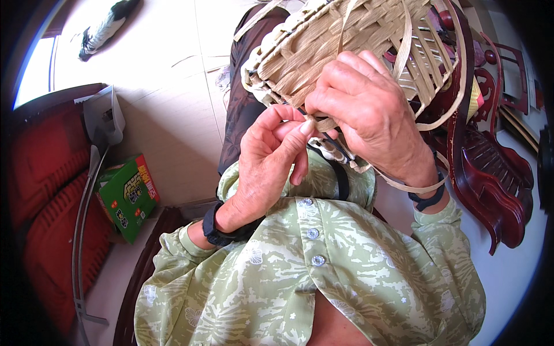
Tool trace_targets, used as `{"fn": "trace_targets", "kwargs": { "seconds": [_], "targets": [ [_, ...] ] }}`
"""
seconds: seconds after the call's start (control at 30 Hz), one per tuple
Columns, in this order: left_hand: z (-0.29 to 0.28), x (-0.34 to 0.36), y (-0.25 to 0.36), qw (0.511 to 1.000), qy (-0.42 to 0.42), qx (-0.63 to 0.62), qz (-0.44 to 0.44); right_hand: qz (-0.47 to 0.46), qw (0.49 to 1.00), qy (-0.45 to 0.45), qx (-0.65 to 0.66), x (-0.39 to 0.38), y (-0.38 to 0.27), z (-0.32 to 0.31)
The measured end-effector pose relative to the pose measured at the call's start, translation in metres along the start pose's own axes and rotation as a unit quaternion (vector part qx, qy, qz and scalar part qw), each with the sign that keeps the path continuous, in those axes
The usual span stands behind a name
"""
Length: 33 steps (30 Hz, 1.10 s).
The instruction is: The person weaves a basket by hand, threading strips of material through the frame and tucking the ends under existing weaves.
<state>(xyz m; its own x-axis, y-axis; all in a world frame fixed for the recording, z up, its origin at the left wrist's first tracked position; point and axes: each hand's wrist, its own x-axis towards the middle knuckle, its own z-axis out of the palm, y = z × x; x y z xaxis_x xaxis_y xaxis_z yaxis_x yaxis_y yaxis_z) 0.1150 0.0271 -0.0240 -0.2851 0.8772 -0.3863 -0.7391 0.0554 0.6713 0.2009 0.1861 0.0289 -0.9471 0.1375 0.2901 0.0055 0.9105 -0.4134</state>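
A partly woven basket of flat tan strips rests on my lap, tilted, with loose strands hanging over it. At its lower edge my left hand pinches a flat tan strip between thumb and fingers. My right hand, just right of it, has curled fingers pressed on the same strip at the rim, hiding part of it. A loose strand loops down past my right wrist. Pale lumpy edging runs along the basket's left side.
A red padded seat with a grey metal frame is at left, beside a green box. Carved dark wooden furniture fills the right. A black-and-white feathery object lies on the pale tiled floor.
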Motion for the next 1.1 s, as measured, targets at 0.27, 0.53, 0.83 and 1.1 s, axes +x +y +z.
{"fn": "trace_targets", "kwargs": {
  "seconds": [0.27,0.53,0.83,1.1],
  "targets": [
    [0.007,-0.001,0.006,0.999,0.041,0.028,0.013,0.012,1.000,-0.023,-0.010,0.005,-0.003,-0.004],
    [0.015,0.000,0.015,0.997,0.053,0.044,-0.019,0.110,0.991,0.056,0.054,-0.010,0.010,-0.025],
    [0.013,0.001,0.015,0.994,0.059,0.091,-0.009,0.074,0.997,-0.006,0.023,-0.045,0.014,-0.051],
    [0.018,0.007,0.013,0.997,0.034,0.073,-0.009,0.039,0.997,-0.010,-0.059,-0.047,0.019,-0.047]
  ]
}}
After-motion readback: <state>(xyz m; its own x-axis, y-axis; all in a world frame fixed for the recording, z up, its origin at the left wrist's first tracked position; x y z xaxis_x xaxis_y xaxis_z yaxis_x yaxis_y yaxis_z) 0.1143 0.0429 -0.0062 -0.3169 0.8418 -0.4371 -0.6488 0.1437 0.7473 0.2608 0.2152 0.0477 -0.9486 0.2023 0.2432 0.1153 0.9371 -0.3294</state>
